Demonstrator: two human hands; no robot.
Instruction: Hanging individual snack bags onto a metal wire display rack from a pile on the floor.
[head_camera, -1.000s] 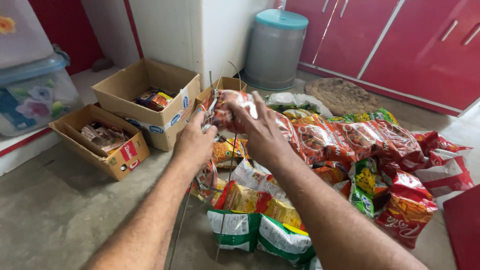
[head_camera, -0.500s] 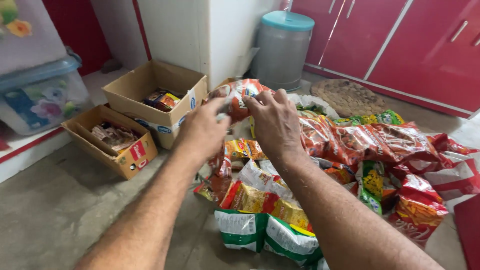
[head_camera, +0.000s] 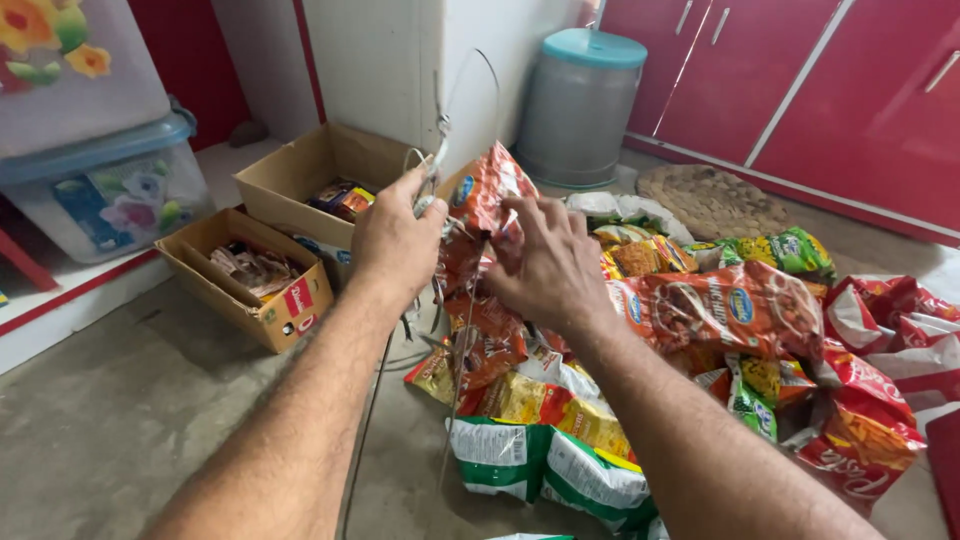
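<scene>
- Wire hanger of thin grey metal (head_camera: 437, 150) is gripped by the closed left hand (head_camera: 395, 240).
- A red-orange snack packet (head_camera: 487, 190), at twelve o'clock of the right hand (head_camera: 548, 265), is pinched there.
- A brown cardboard box (head_camera: 255, 275) is seen at nine o'clock.

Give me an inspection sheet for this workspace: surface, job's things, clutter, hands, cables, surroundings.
Surface: grey concrete floor, bare at left.
Job's things: wire rack held upright; red snack packet at the rack.
Clutter: heap of snack packets on the floor at right; two open cardboard boxes with packets inside.
Hands: left hand grips the wire rack; right hand pinches the red packet.
Cables: nothing seen.
Surroundings: red cabinets, lidded grey bin, round mat, clear plastic tub.
</scene>
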